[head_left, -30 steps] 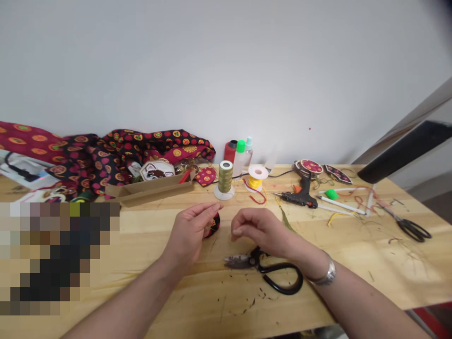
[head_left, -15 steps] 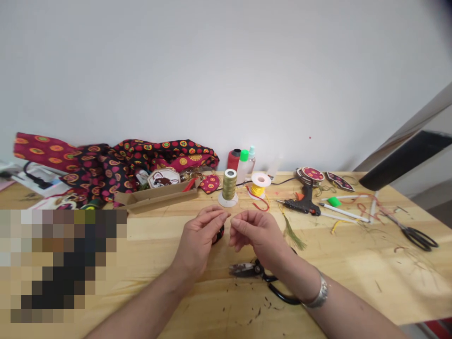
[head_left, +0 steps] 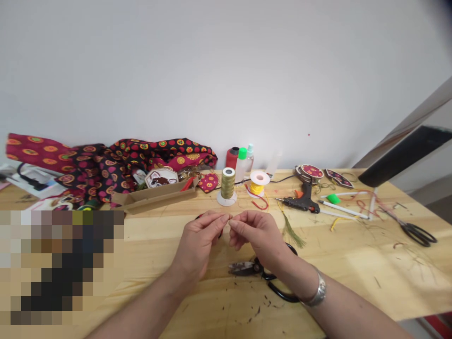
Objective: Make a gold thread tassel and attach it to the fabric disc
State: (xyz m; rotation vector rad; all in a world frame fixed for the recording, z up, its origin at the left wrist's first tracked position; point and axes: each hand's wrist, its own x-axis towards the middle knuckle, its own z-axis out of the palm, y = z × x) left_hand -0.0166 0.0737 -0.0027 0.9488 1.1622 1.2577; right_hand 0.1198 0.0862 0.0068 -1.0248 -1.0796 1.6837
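My left hand [head_left: 199, 240] is closed, with thumb and forefinger pinched together. A small black-and-red piece [head_left: 200, 216] shows at the edge of these fingers, mostly hidden behind them. My right hand [head_left: 256, 233], a silver bracelet on its wrist, is also closed in a pinch. Its fingertips are right beside the left ones, and whatever they hold is too small to make out. Beneath the right hand lie black-handled scissors [head_left: 245, 268], partly covered by it. Just beyond my hands stands a spool of olive thread [head_left: 228, 184].
A yellow cord spool [head_left: 257, 188], a green tassel [head_left: 292, 233] and a black glue gun [head_left: 302, 202] lie to the right. Farther right are more scissors [head_left: 418, 234]. Bottles [head_left: 241, 167] stand by the wall. A cardboard tray [head_left: 158, 197] and patterned fabric [head_left: 134, 155] lie left.
My fingertips have come slightly closer together. More of the black-and-red piece shows on the far side of my left hand. The view has shifted a little.
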